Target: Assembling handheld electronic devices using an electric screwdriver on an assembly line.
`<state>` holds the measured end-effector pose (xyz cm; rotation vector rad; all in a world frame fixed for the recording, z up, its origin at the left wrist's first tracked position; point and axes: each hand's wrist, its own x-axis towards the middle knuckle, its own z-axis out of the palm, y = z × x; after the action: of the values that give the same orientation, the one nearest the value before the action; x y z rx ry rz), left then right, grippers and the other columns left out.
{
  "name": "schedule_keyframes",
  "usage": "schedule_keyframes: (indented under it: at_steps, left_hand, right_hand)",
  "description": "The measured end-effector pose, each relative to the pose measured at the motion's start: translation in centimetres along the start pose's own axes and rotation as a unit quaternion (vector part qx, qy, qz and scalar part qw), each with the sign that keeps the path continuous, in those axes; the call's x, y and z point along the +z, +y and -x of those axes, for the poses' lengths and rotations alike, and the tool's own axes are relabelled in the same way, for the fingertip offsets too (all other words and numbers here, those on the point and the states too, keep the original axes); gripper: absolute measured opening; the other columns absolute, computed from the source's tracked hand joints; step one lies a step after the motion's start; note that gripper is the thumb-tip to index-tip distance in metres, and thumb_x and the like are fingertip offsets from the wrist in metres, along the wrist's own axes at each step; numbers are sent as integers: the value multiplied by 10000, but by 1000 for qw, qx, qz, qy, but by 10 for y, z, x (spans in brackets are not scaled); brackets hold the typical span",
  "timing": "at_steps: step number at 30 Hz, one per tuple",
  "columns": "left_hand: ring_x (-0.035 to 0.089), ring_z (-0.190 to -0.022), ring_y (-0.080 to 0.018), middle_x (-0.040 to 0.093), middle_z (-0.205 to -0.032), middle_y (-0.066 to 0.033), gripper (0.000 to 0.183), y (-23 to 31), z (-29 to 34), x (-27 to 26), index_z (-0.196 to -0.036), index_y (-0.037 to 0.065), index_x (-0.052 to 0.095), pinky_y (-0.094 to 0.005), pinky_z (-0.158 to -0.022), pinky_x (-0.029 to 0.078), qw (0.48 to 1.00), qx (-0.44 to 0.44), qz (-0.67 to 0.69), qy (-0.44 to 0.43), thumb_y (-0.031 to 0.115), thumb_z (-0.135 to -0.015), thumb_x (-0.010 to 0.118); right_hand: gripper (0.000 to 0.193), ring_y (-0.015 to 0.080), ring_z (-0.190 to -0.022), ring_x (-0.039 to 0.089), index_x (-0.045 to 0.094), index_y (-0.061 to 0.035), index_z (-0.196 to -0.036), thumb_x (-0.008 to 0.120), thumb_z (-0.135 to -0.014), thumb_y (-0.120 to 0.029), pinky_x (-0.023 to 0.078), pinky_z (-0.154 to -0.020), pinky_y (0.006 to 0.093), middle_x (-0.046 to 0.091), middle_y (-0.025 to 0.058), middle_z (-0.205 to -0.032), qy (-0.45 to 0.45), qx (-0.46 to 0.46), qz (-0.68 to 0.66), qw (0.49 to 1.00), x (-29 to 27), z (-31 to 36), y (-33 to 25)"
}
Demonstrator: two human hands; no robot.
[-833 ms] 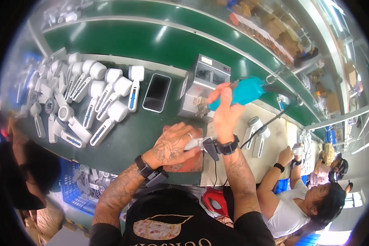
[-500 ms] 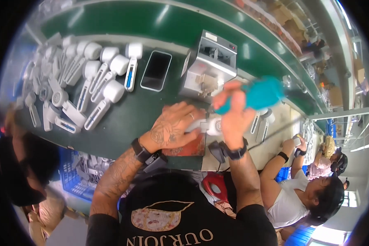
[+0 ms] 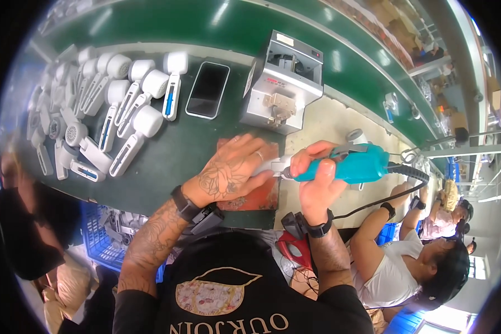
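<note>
While white round-headed devices point(image 3: 142, 125) crowd the table point(image 3: 167, 183) at ten o'clock, both hands grip.
The left hand point(image 3: 225, 172), nine o'clock, clamps a white piece point(image 3: 276, 165) near centre, beside a red block point(image 3: 250, 200); loosened fingers could let it twist. The right point(image 3: 322, 183), three o'clock, grasps a teal power driver point(image 3: 362, 164): a slip could mark plastic; its snagged cord point(image 3: 411, 170) could tug it askew.

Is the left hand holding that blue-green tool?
No, the right hand holds the blue-green tool; the left hand holds a white piece.

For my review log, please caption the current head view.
Over a red pad, left hand holds a white handheld device; right hand holds a teal corded electric screwdriver pointed at it.
</note>
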<state>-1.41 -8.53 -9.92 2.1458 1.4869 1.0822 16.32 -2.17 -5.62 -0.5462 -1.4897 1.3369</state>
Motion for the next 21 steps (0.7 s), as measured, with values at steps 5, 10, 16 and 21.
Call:
schedule_keyframes:
  at_steps: [5, 10, 16, 21]
  left_hand:
    - [557, -1096, -334, 586, -1233, -113, 414, -2, 10, 4, -1222, 64, 604, -444, -915, 471, 999, 36, -23, 8, 222, -851, 695]
    - [551, -1112, -311, 491, -1441, -75, 500, 8, 9, 11, -1342, 102, 574, -458, -936, 458, 996, -28, -32, -72, 307, -894, 654]
    - [557, -1121, -292, 496, -1422, -98, 454, 12, 6, 4, -1334, 97, 574, -435, -951, 445, 997, -13, -44, -55, 261, -915, 632]
    - [583, -1149, -278, 573, -1334, -103, 453, 24, 26, 5, -1296, 81, 596, -427, -970, 456, 986, 65, -149, -26, 223, -867, 637]
  right_hand:
    - [299, 172, -774, 499, 479, -78, -994, 625, -984, -338, 438, -676, 342, 482, 36, -852, 5, 71, -19, 997, -15, 32, 21]
    - [430, 160, -618, 507, 458, -50, -947, 710, -935, -398, 456, -557, 327, 494, 48, -738, 46, 37, -52, 997, 0, 30, 10]
    - [479, 172, -588, 503, 485, -17, -996, 669, -951, -458, 450, -551, 325, 487, 51, -681, 73, 53, -9, 996, -1, 24, 4]
    - [570, 185, -561, 502, 530, -43, -1033, 643, -917, -589, 432, -538, 324, 494, 48, -642, 140, -20, -112, 984, -2, 23, -35]
